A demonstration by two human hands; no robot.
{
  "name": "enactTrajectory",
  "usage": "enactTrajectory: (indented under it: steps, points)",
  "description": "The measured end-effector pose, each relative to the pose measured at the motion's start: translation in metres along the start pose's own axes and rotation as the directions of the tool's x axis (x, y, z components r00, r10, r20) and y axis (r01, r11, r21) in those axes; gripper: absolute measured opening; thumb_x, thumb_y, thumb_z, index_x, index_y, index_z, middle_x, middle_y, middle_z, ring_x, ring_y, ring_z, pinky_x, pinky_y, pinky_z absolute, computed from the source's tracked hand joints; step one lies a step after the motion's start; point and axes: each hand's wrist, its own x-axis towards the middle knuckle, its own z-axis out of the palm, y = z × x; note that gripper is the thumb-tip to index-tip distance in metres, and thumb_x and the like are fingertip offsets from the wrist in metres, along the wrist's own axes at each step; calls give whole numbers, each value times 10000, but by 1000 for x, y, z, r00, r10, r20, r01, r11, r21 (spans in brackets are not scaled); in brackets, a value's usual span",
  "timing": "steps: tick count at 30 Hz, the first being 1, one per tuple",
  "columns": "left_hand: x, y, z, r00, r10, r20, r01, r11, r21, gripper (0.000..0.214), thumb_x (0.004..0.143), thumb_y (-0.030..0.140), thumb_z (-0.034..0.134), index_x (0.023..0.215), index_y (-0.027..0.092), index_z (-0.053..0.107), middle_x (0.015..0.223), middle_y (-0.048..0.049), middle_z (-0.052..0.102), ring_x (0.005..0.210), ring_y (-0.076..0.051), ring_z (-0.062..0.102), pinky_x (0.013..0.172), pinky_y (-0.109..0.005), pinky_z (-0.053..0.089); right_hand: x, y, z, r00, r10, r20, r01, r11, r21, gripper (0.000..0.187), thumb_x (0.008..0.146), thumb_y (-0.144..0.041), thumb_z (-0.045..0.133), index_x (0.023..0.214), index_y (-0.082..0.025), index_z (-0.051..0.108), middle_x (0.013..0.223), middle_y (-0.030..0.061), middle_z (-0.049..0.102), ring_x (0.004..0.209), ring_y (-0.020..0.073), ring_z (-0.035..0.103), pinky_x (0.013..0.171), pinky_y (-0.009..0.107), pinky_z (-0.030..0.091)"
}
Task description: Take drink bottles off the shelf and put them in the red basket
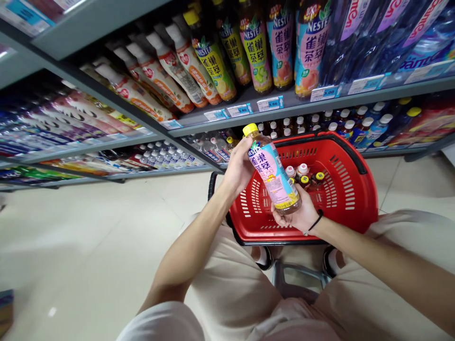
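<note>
A tea bottle [272,175] with a pink and blue label and a yellow cap is held tilted over the basket. My left hand [239,166] is closed around its neck, just below the cap. My right hand [298,210], with a black band at the wrist, grips the bottle's base from below. Underneath is a red shopping basket [359,189] with black handles. Several small bottles [304,177] with white or yellow caps stand inside it, partly hidden by the held bottle and my right hand.
Shelves ahead hold rows of drinks, including tea bottles [311,52] like the held one and white-capped bottles [181,71]. Price tags line the shelf edge [295,110]. Below me is a grey stool [298,279], between my legs, on a pale tiled floor [106,246].
</note>
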Motion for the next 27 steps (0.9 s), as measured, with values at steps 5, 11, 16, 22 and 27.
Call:
enactTrajectory:
  steps: [5, 11, 16, 22, 27]
  points:
    - [4, -1, -7, 999, 40, -8, -40, 998, -42, 374, 821, 525, 836, 955, 208, 689, 1023, -33, 742, 993, -196, 714, 938, -330, 553, 0, -8, 20, 989, -38, -146, 36, 999, -21, 859, 1031, -629, 23, 869, -97, 678, 554, 135, 635, 364, 192, 533, 358, 253, 337]
    - [6, 1, -12, 989, 145, -20, -144, 988, 58, 361, 835, 511, 834, 1005, 213, 725, 1106, -43, 748, 1048, -214, 717, 941, -343, 560, -1, -13, 25, 960, -172, -219, 164, 985, -53, 582, 1083, -525, 220, 1050, -124, 641, 758, 137, 737, 379, 153, 531, 359, 223, 344]
    - [7, -1, -12, 997, 74, -39, -73, 997, 26, 352, 806, 521, 849, 952, 219, 744, 1042, -47, 761, 1030, -217, 713, 952, -349, 553, -2, -11, 23, 966, -138, -219, 131, 990, -49, 603, 1094, -544, 202, 1027, -129, 635, 721, 132, 730, 347, 144, 514, 344, 213, 327]
    - [1, 1, -7, 992, 109, 59, -113, 991, 70, 430, 792, 542, 858, 1068, 215, 814, 1062, -51, 786, 999, -205, 720, 935, -323, 550, -1, 1, 15, 981, -75, -176, 73, 997, -21, 740, 1053, -689, 170, 877, -145, 639, 553, 100, 645, 306, 132, 443, 309, 201, 278]
    - [-3, 5, -6, 983, 102, 154, -127, 979, 159, 436, 848, 577, 815, 1065, 199, 834, 1083, -82, 793, 949, -210, 738, 882, -319, 559, 1, 10, 6, 990, 0, -139, -2, 1000, -15, 872, 1009, -772, 58, 776, -153, 627, 439, 80, 564, 267, 119, 362, 297, 193, 221]
